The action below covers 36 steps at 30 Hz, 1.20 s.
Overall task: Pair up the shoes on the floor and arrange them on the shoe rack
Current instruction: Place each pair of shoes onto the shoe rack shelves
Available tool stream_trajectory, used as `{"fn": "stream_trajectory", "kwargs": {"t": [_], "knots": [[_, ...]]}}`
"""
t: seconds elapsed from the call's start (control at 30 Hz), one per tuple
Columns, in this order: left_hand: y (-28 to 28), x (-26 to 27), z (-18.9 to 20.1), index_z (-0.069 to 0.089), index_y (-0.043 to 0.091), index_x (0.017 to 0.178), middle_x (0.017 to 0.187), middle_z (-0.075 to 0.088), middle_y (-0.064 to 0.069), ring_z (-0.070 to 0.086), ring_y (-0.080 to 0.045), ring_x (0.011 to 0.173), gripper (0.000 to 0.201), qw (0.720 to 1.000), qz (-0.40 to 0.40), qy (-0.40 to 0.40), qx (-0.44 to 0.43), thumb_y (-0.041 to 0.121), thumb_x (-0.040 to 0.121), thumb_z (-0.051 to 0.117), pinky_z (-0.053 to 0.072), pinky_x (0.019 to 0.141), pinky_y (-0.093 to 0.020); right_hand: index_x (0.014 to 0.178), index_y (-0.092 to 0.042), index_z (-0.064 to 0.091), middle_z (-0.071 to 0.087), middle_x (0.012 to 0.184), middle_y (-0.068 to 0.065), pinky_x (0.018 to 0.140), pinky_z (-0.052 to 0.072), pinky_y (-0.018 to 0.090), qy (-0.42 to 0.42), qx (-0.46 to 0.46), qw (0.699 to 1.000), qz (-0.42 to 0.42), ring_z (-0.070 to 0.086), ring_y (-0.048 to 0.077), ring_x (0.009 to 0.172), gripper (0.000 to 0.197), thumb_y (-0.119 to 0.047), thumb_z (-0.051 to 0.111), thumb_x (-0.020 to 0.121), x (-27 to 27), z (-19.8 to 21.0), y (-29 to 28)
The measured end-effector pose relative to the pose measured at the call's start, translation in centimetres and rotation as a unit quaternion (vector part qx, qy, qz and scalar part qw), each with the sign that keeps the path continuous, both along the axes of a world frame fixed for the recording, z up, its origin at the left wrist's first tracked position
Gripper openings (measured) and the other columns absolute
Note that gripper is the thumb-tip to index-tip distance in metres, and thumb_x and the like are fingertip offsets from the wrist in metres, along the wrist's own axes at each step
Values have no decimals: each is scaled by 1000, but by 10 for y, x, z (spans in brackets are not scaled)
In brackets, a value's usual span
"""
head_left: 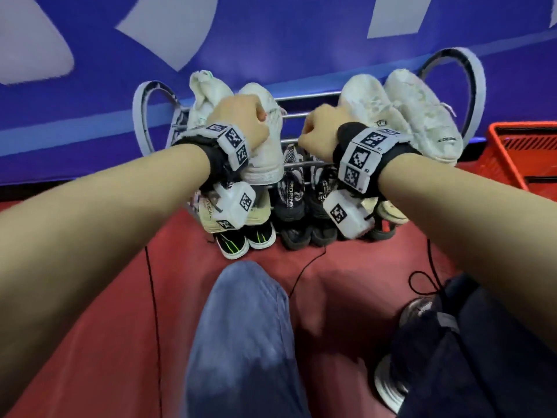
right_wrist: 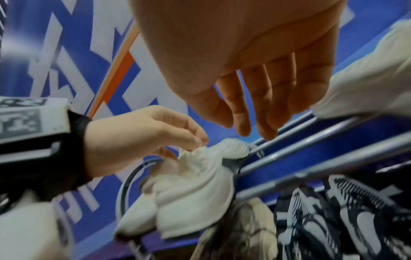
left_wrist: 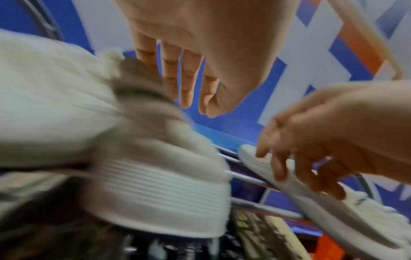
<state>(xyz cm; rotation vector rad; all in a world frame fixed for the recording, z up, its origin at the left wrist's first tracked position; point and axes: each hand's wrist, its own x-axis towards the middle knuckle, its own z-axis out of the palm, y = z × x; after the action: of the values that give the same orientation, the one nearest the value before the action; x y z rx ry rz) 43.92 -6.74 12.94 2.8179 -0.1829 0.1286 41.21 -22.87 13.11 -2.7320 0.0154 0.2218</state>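
Pinching the collar of a white sneaker [head_left: 265, 137] on the shoe rack's [head_left: 310, 95] top tier at frame centre, the left hand [head_left: 241, 122] squares its pair while the right hand [head_left: 319, 128] hovers loosely curled, likely needing only release.

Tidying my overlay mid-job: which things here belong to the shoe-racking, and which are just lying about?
Job:
- shoe rack
- white shoe, pinched by the left hand
- matching shoe beside it
- second white pair
- black-and-white pair on the tier below
- right hand, holding nothing

Lying about:
- red basket
- black cables on the floor
- blue banner behind
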Motion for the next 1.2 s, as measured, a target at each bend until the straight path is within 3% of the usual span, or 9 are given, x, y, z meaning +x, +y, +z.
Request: {"fn": "stream_trajectory", "kwargs": {"t": [0.1,0.23,0.4,0.5,0.6,0.8,0.9,1.03,1.2], "knots": [[55,-6,-2,63,17,112,117,58,-15,57,-37,105,32,998,44,1,39,25,81,59,48,85,-41,85,-15,67,65,87,7,59,44,26,53,-13,997,54,61,28,78,22,-34,56,80,-7,-11,24],[91,-20,-18,64,18,116,127,56,-9,58,-33,111,35,996,51,65,32,24,82,58,45,87,-36,70,-14,51,56,73,6,48,33,25,44,-50,996,59,55,28,67,22,-32,61,78,-16,-17,42],[95,-31,-37,59,15,118,126,55,-9,55,-31,112,35,993,19,106,38,25,85,59,43,85,-33,129,-22,40,46,121,12,74,48,37,-12,-65,992,104,56,34,94,58,-34,62,76,-20,-18,50],[91,-31,-44,58,15,115,124,52,-7,56,-32,108,31,996,35,64,56,24,85,56,43,80,-35,123,-23,50,35,125,13,83,52,41,6,-93,987,132,53,34,86,50,-46,59,79,-22,-21,63],[86,-32,-50,54,16,113,124,50,-8,57,-34,103,28,995,42,46,83,25,86,53,40,77,-37,119,-22,53,33,127,12,77,51,36,-17,-80,990,117,55,33,79,49,-49,61,80,-25,-30,65],[78,-28,-38,57,23,115,123,51,-7,49,-30,116,33,995,36,-10,96,23,82,58,37,94,-45,131,-31,51,15,153,12,90,49,39,-52,-73,987,136,62,39,100,53,-47,66,84,-29,-33,59],[65,-30,-29,65,15,98,103,65,-7,59,-28,97,25,994,100,-30,-32,33,88,51,45,77,-37,133,-28,52,14,154,11,92,47,36,-38,-64,988,138,60,38,106,52,-43,67,85,-26,-32,63],[52,-27,-23,65,5,82,73,71,-17,67,-29,62,44,950,138,155,-233,46,82,50,54,64,-34,133,-26,56,27,146,8,96,43,31,-31,-11,992,121,55,31,116,57,-41,73,81,-22,-30,62],[41,-10,-23,51,10,72,67,59,-7,57,-18,49,27,925,142,218,-276,26,93,55,41,35,-15,121,-24,63,43,134,6,85,39,23,-28,102,993,45,51,23,116,47,-28,73,76,-21,-27,61]]}}
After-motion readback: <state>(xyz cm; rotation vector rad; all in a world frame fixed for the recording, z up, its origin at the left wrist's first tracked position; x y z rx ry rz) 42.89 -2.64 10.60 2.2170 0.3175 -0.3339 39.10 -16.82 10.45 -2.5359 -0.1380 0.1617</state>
